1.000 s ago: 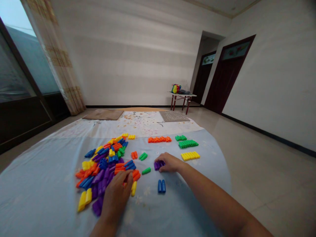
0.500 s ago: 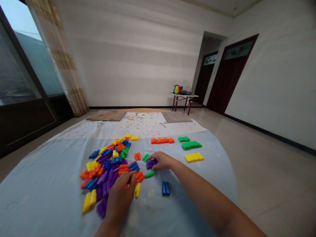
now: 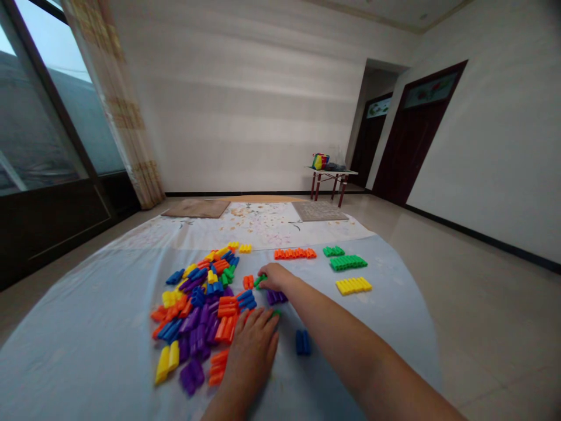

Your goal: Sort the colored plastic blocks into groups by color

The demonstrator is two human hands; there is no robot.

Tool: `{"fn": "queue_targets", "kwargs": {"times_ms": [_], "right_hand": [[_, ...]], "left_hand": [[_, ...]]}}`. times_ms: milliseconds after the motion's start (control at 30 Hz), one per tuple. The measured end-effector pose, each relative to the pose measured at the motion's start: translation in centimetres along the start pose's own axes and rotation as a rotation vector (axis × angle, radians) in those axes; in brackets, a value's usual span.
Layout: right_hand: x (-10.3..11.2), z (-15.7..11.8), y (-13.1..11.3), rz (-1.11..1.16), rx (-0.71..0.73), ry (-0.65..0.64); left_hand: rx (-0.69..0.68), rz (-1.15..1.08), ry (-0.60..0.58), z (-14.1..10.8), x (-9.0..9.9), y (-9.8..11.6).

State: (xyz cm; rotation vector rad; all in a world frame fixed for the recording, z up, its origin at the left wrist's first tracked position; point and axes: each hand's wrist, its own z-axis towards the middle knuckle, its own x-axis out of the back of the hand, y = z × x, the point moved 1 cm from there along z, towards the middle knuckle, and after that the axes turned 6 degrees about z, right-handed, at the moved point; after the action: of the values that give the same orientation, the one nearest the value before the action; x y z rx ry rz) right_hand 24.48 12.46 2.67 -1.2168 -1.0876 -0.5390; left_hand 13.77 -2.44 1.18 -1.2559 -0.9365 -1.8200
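Note:
In the head view, my right hand (image 3: 277, 277) reaches forward with its fingertips pinched at a small green plastic block (image 3: 260, 281). Just under its wrist side lies a row of purple blocks (image 3: 276, 297). My left hand (image 3: 256, 342) lies palm down with fingers stretched out, its fingertips at another green block (image 3: 276, 313) that is mostly hidden. Beneath that palm I cannot see what lies there. Left of it spreads a mixed heap of bullet-shaped blocks, with purple ones (image 3: 200, 327), orange ones (image 3: 225, 328) and blue ones (image 3: 246, 300).
Sorted rows lie to the right: orange (image 3: 295, 254), green (image 3: 348, 262) and yellow (image 3: 353, 285). A blue pair (image 3: 302, 342) is nearer me. Two mats, one brown (image 3: 197, 208) and one grey (image 3: 319, 211), rest at the far edge of the cloth-covered table (image 3: 377, 327).
My right hand has left the purple row and moved to the green block behind it. My left hand has shifted right from the heap, covering the yellow pieces and most of the nearer green block.

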Motion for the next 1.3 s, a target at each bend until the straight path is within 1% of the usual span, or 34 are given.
{"fn": "queue_targets", "kwargs": {"times_ms": [100,167,233,333,400,467,567,667,733,800,833,867,933,1000,1067,1133,1167,1233,1300], "right_hand": [[-1.0,1.1,-1.6,0.014,0.021,0.005],[-1.4,1.4,-2.5,0.041,0.052,0.01],[-1.4,1.3,-2.9,0.079,0.085,0.024],[-0.6,0.1,-2.5,0.129,0.114,0.077],[0.2,-1.2,-1.8,0.163,0.135,0.129],[0.8,-2.4,-1.3,0.2,0.162,0.151],[0.4,-3.6,-1.2,0.241,0.197,0.084],[-0.7,-3.6,-2.0,0.237,0.228,-0.007],[-1.1,-3.5,-2.8,0.196,0.261,-0.04],[-0.8,-3.6,-3.2,0.173,0.302,-0.013],[-0.3,-3.8,-3.2,0.185,0.319,0.031],[0.3,-4.1,-2.9,0.212,0.33,0.092],[1.6,-5.2,-1.6,0.284,0.332,0.238],[2.8,-6.6,0.6,0.33,0.303,0.362],[3.5,-8.1,3.3,0.327,0.246,0.438],[3.6,-9.6,6.0,0.287,0.176,0.464],[3.4,-10.2,7.2,0.261,0.147,0.458],[2.8,-11.3,9.0,0.213,0.117,0.408],[2.1,-12.2,9.9,0.182,0.118,0.345]], "left_hand": [[0.074,-0.035,-0.03,0.2,0.4,0.1],[0.103,-0.054,-0.023,0.2,0.5,-0.1],[0.119,-0.055,-0.004,0.3,0.4,-0.2],[0.138,-0.034,0.027,0.4,0.2,-0.4],[0.143,-0.02,0.036,0.5,0.2,-0.5],[0.151,-0.01,0.046,0.5,0.2,-0.5],[0.179,0.012,0.062,0.5,0.5,-0.7],[0.186,0.062,0.056,0.4,0.6,-1.2],[0.174,0.091,0.047,0.3,0.7,-1.6],[0.168,0.111,0.047,0.1,0.7,-1.9],[0.171,0.118,0.053,0.0,0.8,-2.1],[0.177,0.122,0.062,-0.1,0.8,-2.2],[0.188,0.125,0.075,-0.2,0.8,-2.3],[0.193,0.121,0.073,-0.3,0.8,-2.1],[0.193,0.121,0.064,-0.3,0.9,-1.9],[0.195,0.123,0.065,-0.2,1.0,-1.6],[0.196,0.123,0.072,-0.2,1.1,-1.5],[0.197,0.115,0.095,-0.2,1.2,-1.5],[0.186,0.097,0.118,-0.2,1.2,-1.5]]}}
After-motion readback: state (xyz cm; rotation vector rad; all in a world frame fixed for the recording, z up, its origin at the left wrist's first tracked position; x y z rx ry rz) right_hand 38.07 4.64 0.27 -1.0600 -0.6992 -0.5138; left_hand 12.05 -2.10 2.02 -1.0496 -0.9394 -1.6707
